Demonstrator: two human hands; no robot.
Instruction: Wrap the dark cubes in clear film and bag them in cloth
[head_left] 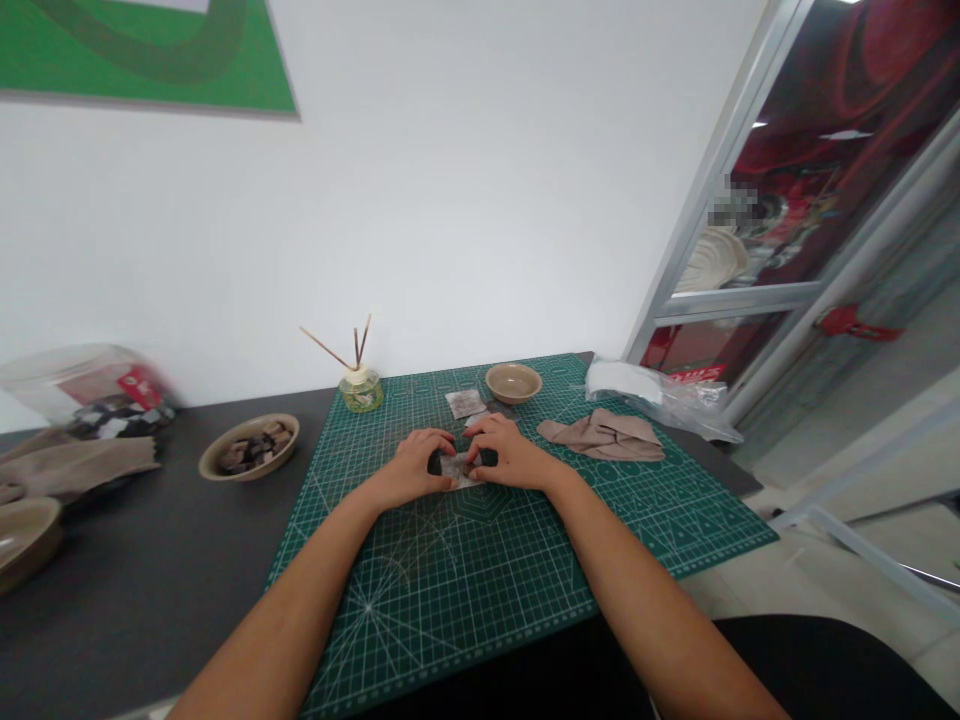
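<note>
- A small grey-and-white packet (457, 467) lay near the middle of the green cutting mat (480, 570), and both hands were on it.
- The left hand (416, 465) pinched its left edge with bent fingers, and the right hand (510, 455) pinched its right edge the same way. Something small and dark showed under the fingers on each side, but it was too hidden to name.
- It looked like the step of pressing or folding the packet flat. A next move would need a soft, even pull so the thin stuff would not rip.
- The packet looked thin, flat and a bit crinkly, like paper or cloth.
- At 12 o'clock from it lay another grey square piece (466, 403), flat on the mat.
- At 1 o'clock stood a round, smooth tan bowl (514, 382).
- At 3 o'clock lay a soft, crumpled brown cloth (602, 436), and past it a clear, shiny plastic bag (660, 395).
- At 11 o'clock stood a little glass jar with thin sticks (360, 385).
- At 9 o'clock, off the mat on the dark worktop (135, 560), sat a shallow dish of dark chunks (249, 446).
</note>
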